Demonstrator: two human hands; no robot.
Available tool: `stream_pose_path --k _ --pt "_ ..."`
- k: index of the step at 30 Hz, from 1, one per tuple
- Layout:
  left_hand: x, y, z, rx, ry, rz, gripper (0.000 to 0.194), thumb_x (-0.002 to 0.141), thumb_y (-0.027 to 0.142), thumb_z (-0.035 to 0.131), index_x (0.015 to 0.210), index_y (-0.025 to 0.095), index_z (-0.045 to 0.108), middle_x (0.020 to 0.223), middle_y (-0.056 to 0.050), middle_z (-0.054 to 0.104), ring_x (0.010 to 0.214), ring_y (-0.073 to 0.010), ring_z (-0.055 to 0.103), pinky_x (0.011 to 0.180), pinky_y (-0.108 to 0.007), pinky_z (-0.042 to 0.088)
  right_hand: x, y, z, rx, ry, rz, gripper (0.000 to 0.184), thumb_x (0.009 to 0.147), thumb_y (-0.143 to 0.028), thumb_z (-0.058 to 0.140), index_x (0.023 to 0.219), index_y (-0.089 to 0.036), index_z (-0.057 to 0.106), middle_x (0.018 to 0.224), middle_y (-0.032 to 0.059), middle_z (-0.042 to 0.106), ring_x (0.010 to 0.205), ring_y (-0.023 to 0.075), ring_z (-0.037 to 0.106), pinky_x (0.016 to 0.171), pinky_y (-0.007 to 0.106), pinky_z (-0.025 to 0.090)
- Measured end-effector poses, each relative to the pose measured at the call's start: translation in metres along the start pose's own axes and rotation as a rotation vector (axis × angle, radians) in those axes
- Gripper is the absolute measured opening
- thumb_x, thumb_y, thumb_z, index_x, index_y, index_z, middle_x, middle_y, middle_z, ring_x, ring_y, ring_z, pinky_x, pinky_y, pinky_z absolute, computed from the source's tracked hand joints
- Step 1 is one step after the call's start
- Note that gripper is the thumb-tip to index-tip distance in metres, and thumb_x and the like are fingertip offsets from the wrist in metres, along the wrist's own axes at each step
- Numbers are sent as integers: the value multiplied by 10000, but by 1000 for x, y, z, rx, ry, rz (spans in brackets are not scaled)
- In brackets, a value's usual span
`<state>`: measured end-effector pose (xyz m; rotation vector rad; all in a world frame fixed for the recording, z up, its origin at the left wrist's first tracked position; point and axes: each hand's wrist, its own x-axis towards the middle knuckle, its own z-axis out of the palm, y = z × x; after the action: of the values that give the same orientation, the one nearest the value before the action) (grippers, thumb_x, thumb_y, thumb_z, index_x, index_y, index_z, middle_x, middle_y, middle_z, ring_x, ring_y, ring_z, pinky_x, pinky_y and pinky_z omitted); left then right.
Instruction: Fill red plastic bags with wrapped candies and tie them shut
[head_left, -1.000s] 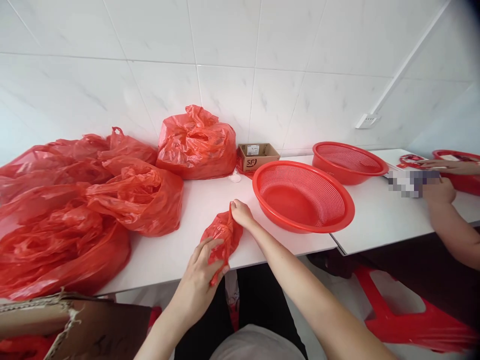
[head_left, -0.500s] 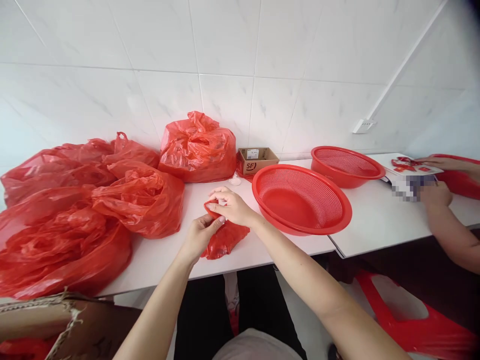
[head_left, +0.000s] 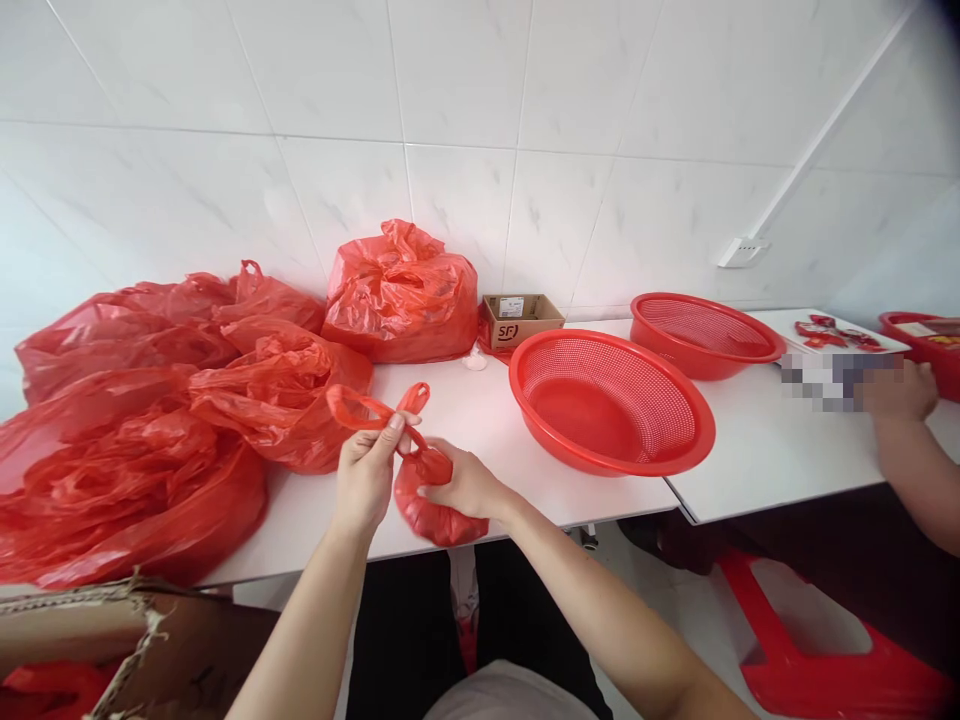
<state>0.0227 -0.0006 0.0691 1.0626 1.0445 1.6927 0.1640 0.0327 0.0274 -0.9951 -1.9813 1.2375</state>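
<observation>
A small filled red plastic bag (head_left: 431, 510) hangs between my hands at the front edge of the white table (head_left: 465, 400). My left hand (head_left: 370, 460) pinches the bag's looped handles (head_left: 352, 405) above its gathered neck. My right hand (head_left: 469, 485) wraps round the bag's body from the right, the thumb across its front. What fills the bag is hidden by the plastic.
Large red bags (head_left: 135, 450) crowd the left, with another (head_left: 401, 300) by the wall. A small carton (head_left: 521, 320) sits beside two red baskets (head_left: 611, 400). Bottom left is an open cardboard box (head_left: 180, 650). At right, a co-worker's hand (head_left: 904, 390) works near red packets; a red stool (head_left: 825, 660) stands below.
The bag's handles now stand out as loops in my left hand. My right hand has moved from the bag's top down to its body, and the bag is nearer me.
</observation>
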Motion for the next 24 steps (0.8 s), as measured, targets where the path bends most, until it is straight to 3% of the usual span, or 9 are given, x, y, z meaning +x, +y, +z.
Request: stream_pose_path --k 2,3,5,8,10,12,15,19,24 --pt "3 4 -3 -13 -1 18 274 813 441 677 721 182 672 634 13 503 641 -116 457 690 -250 402 0 -7 -13 -246 -151 44 146 749 -250 652 886 -241 700 730 -23 672 734 184 616 742 312 456" --pt "3 6 -4 -13 -16 12 275 824 453 660 764 184 680 623 18 486 631 -116 449 680 -252 401 1 -9 -19 -313 -194 60 67 751 -271 653 782 -224 690 663 -21 647 702 186 601 728 316 447" --pt "4 8 -5 6 -72 -23 299 842 470 634 787 180 679 609 21 466 625 -120 449 659 -254 399 2 -12 -30 -315 -246 74 136 701 -335 727 762 -221 685 667 -18 645 705 190 592 713 312 443" --pt "4 8 -4 63 -182 -89 335 846 480 628 769 160 689 600 16 466 617 -122 449 631 -253 390 7 -13 -42 38 -282 -27 407 706 -480 743 1026 -237 682 932 10 681 841 181 601 755 292 454" --pt "3 8 -2 100 -237 -114 341 837 476 646 764 149 708 597 11 480 616 -121 450 627 -250 386 12 -17 -46 359 -195 -114 453 822 -558 617 1121 -219 650 1010 29 650 865 149 578 782 278 442" --pt "3 7 0 120 -261 -122 326 826 464 667 780 147 728 605 2 513 637 -128 474 648 -254 400 18 -24 -47 552 -85 -146 437 878 -571 546 1059 -193 670 870 19 617 757 122 534 738 268 425" --pt "2 3 3 107 -242 -116 338 812 482 677 833 152 746 674 -30 612 710 -158 557 707 -278 442 26 -39 -48 686 59 -160 382 833 -558 627 869 -182 687 659 -23 497 617 105 434 637 256 386" --pt "3 -1 7 53 -171 -107 446 813 561 632 967 157 742 797 -73 707 755 -196 635 685 -300 479 21 -58 -48 737 223 -205 355 817 -546 656 754 -197 643 630 -29 460 596 102 420 606 256 374" --pt "4 3 2 90 -120 -96 355 774 430 729 1000 156 743 839 -86 742 864 -231 676 814 -354 517 -10 -59 -40 569 256 -222 324 903 -494 567 763 -207 620 662 -14 494 631 118 465 650 273 412"
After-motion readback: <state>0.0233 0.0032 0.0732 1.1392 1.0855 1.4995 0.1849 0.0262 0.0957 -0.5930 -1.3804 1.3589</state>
